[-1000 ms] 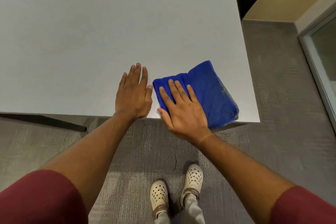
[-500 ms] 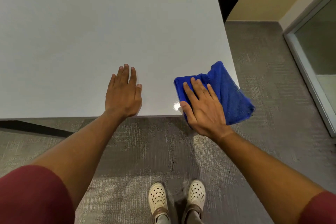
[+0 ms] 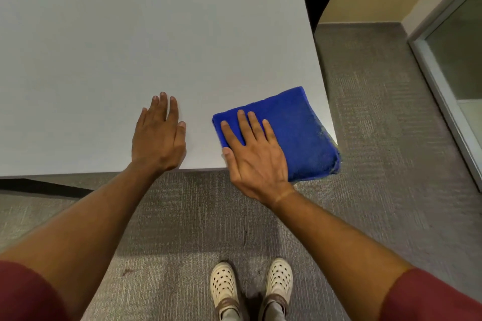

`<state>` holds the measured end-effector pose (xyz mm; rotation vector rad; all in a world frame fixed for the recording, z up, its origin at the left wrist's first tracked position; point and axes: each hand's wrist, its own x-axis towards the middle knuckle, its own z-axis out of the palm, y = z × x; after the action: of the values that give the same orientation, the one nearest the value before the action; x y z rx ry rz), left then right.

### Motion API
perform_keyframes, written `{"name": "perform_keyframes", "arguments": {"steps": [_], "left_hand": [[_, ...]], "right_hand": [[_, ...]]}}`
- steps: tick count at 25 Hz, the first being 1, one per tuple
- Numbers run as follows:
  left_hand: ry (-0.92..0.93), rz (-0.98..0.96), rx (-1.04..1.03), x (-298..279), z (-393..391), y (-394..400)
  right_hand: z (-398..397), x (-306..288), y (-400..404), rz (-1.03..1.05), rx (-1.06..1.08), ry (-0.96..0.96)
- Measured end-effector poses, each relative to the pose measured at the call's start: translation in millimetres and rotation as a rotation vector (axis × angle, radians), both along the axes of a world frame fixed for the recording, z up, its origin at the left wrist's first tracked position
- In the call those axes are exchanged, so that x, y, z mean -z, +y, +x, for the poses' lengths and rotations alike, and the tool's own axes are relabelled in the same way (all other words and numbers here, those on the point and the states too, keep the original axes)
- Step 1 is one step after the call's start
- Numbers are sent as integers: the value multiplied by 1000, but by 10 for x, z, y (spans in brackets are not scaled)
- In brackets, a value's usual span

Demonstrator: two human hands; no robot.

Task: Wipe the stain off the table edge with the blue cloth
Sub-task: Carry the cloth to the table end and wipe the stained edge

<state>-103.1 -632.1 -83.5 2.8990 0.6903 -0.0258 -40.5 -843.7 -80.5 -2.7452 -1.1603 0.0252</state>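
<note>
A folded blue cloth (image 3: 300, 133) lies on the near right corner of the white table (image 3: 130, 34), and its lower part hangs slightly over the near edge (image 3: 203, 168). My right hand (image 3: 255, 154) presses flat on the cloth's left half, fingers spread, with the heel of the palm past the table edge. My left hand (image 3: 159, 138) rests flat on the bare tabletop to the left of the cloth, a hand's width away, holding nothing. I see no stain on the visible edge; the cloth and my right hand hide the part beneath them.
Grey carpet (image 3: 378, 112) lies in front of and to the right of the table. My white shoes (image 3: 224, 286) stand below the edge. A glass door frame (image 3: 430, 73) is at the right, and a black table foot (image 3: 39, 186) runs under the left edge.
My right hand slid the cloth rightward along the near edge to the corner, then slightly back onto the table. My left hand stayed flat on the tabletop.
</note>
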Motion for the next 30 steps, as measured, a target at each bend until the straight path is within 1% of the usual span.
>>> {"name": "perform_keyframes", "arguments": {"steps": [2, 4, 9, 14, 18, 21, 24, 27, 30], "left_hand": [[-8, -9, -4, 4, 6, -4], [-8, -20, 0, -2, 15, -13], [-10, -51, 12, -67, 21, -38], [-13, -52, 77, -59, 100, -64], [-28, -71, 99, -65, 187, -68], [-46, -62, 86, -74, 235, -111], [-59, -30, 77, -70, 241, -144], [-66, -27, 74, -78, 248, -141], [-69, -27, 76, -75, 240, -146]], "right_hand": [[23, 14, -127, -18, -40, -14], [80, 23, -273, -32, -29, -25], [246, 49, -584, -49, 45, -51], [399, 72, -855, -68, 127, -85], [542, 45, -1091, -25, 199, -46], [556, 18, -1028, 3, 275, 6], [470, -27, -874, -40, 344, 2], [275, -37, -567, -37, 276, 5], [89, -29, -250, -3, 136, 41]]}}
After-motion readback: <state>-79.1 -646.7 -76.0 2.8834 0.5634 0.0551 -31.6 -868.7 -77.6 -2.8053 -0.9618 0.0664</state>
